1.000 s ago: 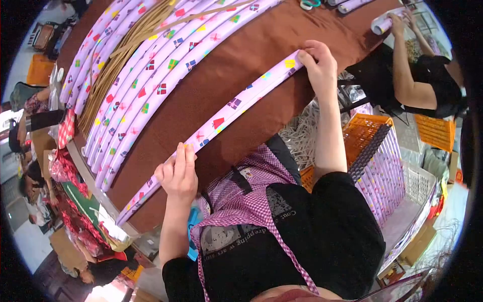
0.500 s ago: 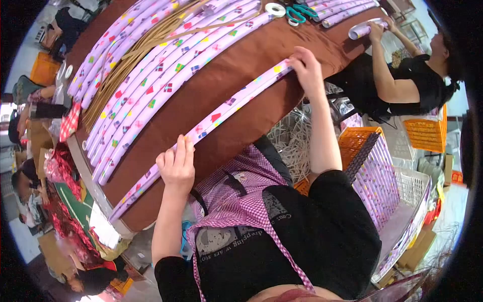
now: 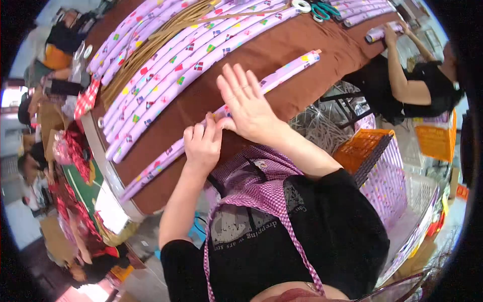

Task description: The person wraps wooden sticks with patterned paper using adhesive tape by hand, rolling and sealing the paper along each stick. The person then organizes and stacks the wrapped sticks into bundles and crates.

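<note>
Your left hand (image 3: pixel 203 146) was partly closed, bent fingers on the patterned tube (image 3: pixel 288 69), thumb hidden, so can't tell if it gripped; your right hand (image 3: pixel 247 109) was open, fingers straight, thumb out by the left fingertips, nothing held; your right forearm angled up and leftward, your left ran steeper; the tube lay diagonally over the brown cloth (image 3: pixel 271 48), below the tube row (image 3: pixel 173 83) and brown strips (image 3: pixel 132 63).

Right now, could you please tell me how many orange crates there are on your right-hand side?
2: the nearer crate just past my right forearm, and the farther crate behind the co-worker. Others may be hidden.
</note>
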The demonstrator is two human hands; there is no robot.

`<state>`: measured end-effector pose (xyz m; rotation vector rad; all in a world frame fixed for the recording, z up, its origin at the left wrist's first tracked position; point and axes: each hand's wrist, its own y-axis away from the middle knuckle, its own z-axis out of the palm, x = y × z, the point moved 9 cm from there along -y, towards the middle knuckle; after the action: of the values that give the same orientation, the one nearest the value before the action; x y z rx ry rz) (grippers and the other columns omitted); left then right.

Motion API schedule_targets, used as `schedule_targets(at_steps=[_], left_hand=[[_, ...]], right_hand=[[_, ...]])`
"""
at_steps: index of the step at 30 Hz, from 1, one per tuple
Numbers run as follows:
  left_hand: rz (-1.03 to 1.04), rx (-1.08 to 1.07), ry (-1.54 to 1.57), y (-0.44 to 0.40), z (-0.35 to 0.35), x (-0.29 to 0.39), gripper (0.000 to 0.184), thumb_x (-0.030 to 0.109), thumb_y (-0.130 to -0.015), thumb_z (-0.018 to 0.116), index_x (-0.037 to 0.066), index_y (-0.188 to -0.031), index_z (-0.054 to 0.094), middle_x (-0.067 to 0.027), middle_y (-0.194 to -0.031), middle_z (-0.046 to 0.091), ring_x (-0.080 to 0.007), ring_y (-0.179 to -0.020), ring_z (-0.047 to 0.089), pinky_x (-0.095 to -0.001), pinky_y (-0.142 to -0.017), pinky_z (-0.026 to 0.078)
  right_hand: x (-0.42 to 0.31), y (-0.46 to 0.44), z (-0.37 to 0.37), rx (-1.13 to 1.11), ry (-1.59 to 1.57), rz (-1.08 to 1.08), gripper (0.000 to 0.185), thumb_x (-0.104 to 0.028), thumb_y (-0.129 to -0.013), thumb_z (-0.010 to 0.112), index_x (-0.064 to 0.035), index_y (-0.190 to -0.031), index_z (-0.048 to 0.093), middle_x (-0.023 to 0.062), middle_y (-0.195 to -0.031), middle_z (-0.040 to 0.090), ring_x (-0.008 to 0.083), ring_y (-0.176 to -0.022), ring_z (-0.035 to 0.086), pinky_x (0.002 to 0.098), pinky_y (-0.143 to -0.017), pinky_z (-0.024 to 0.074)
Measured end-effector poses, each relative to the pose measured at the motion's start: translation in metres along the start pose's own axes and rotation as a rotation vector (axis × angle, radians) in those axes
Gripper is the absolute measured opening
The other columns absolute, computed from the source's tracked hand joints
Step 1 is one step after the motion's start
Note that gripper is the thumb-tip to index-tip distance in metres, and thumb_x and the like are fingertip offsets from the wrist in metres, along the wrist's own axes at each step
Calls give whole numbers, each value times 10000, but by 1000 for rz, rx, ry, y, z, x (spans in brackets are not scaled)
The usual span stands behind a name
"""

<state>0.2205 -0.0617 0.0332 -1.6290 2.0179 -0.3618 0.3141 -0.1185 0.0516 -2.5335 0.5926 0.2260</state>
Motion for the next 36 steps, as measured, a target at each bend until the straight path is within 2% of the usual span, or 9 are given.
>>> schedule_targets(at_steps=[1,5,10,13,16,20,27,33,36], left_hand=[[-2,10,-10,0,1,0,292,157,-834,572,-4,-1034,709,-145,-1139,656,-226,-806,540,-380,-740,420],[28,36,-2,-2,-2,1,255,124,-865,602,-11,-1053,709,-151,-1140,658,-214,-743,528,-371,-717,421],[92,37,-15,-3,-6,7,234,102,-874,607,-8,-1053,710,-155,-1115,665,-215,-722,531,-366,-712,425],[59,40,-15,-4,-5,3,225,108,-868,638,6,-1062,691,-108,-1104,678,-210,-754,540,-364,-725,408],[56,-26,-17,-5,-3,3,277,107,-879,586,-13,-1112,676,-148,-1140,657,-215,-769,556,-362,-731,426],[73,-7,-35,-3,-3,6,297,105,-878,580,-12,-1137,664,-142,-1143,658,-209,-771,555,-356,-730,421],[63,-5,-60,-4,-4,5,296,140,-887,644,-2,-1145,676,-123,-1128,669,-188,-752,540,-349,-740,411],[77,7,-67,-3,-3,6,315,162,-884,669,6,-1157,676,-112,-1122,674,-191,-737,525,-353,-740,398],[82,16,-77,-4,-4,7,313,162,-881,669,9,-1153,675,-103,-1116,677,-194,-730,515,-355,-737,387]], right_hand=[[0,2,7,49,-33,18,989,-643,-829,517,75,-1469,290,278,-1557,240,445,-1465,190,545,-1188,154],[8,15,17,16,28,121,965,-658,-839,480,81,-1443,339,283,-1547,260,441,-1457,214,535,-1188,164],[11,24,19,70,104,222,925,-651,-842,477,94,-1388,420,274,-1540,281,421,-1461,216,527,-1186,191],[10,23,19,54,142,239,884,-616,-838,506,76,-1384,435,256,-1542,290,406,-1459,232,514,-1181,226],[17,30,18,73,152,250,880,-619,-840,499,68,-1387,437,255,-1539,296,401,-1459,237,506,-1185,222],[16,35,16,84,188,271,887,-616,-837,505,69,-1395,425,254,-1535,305,398,-1457,246,496,-1187,222],[36,51,1,166,126,389,863,-481,-823,663,81,-1414,380,303,-1516,304,429,-1435,274,501,-1177,226],[86,80,-23,165,198,559,859,-476,-879,611,97,-1448,315,292,-1532,292,409,-1457,245,502,-1194,191],[94,61,-41,247,196,546,856,-465,-885,614,97,-1453,307,301,-1538,272,406,-1470,212,499,-1203,162]])
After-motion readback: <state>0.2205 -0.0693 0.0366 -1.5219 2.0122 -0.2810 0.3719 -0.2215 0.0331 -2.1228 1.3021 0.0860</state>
